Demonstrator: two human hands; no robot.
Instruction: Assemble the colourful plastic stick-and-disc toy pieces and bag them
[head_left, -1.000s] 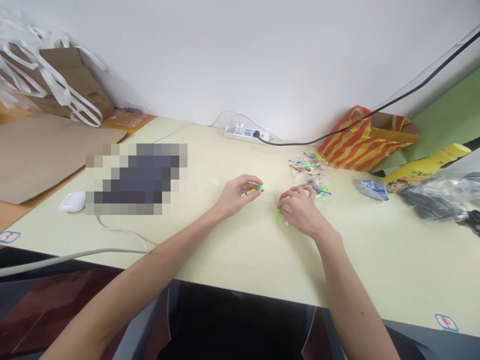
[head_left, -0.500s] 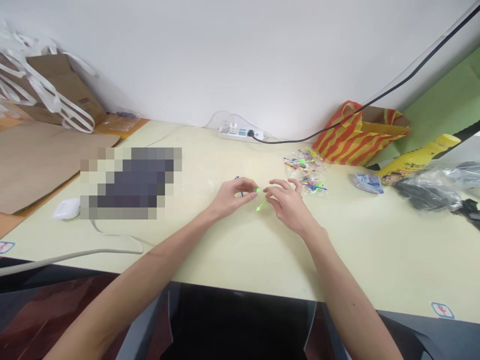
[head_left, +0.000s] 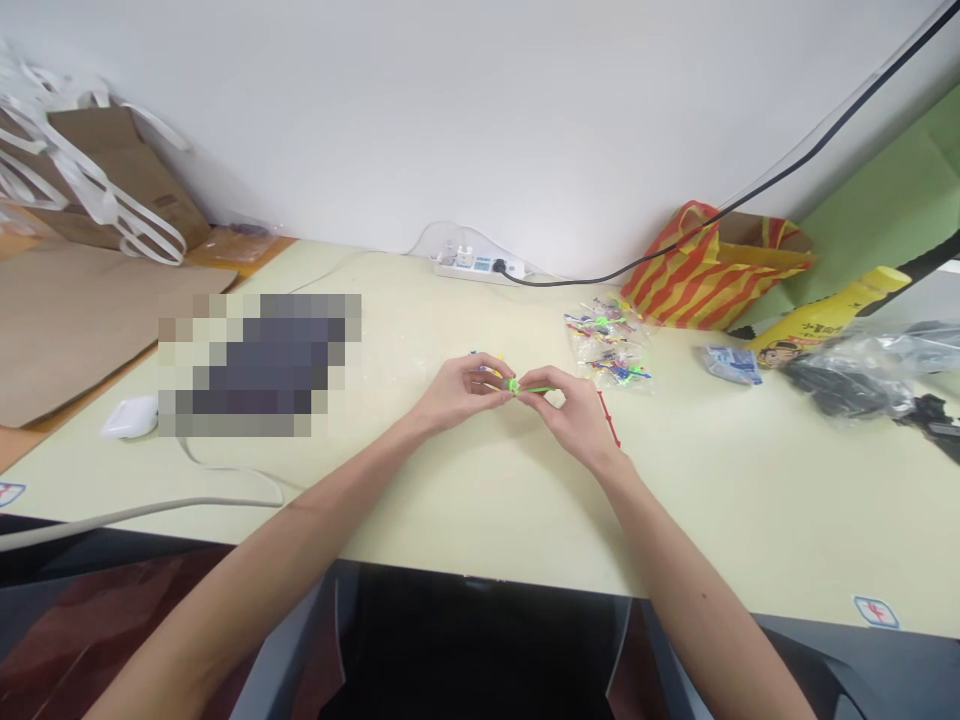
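My left hand (head_left: 457,393) pinches a small bright green plastic piece (head_left: 513,386) between thumb and fingertips. Against its right side, my right hand (head_left: 566,412) grips a thin green plastic stick (head_left: 541,389), its fingers closed and partly covering it. The fingertips of both hands meet at the green piece, so how the two parts join cannot be made out. A thin red stick (head_left: 609,420) lies on the table just right of my right hand. Small blue and yellow bits (head_left: 500,357) show behind my left fingers, mostly hidden.
Clear bags of colourful plastic pieces (head_left: 607,325) lie beyond my right hand. Behind stand a power strip (head_left: 480,266) and a red-and-yellow striped bag (head_left: 694,270). Rightward are a yellow bottle (head_left: 832,318) and a blue packet (head_left: 731,365); leftward, a white case (head_left: 131,417) and a pixelated dark area.
My right hand has moved left until its fingertips meet the left hand's. The green stick, earlier slanting down with its arrow-like end visible, now lies nearly level. The red stick has come into view.
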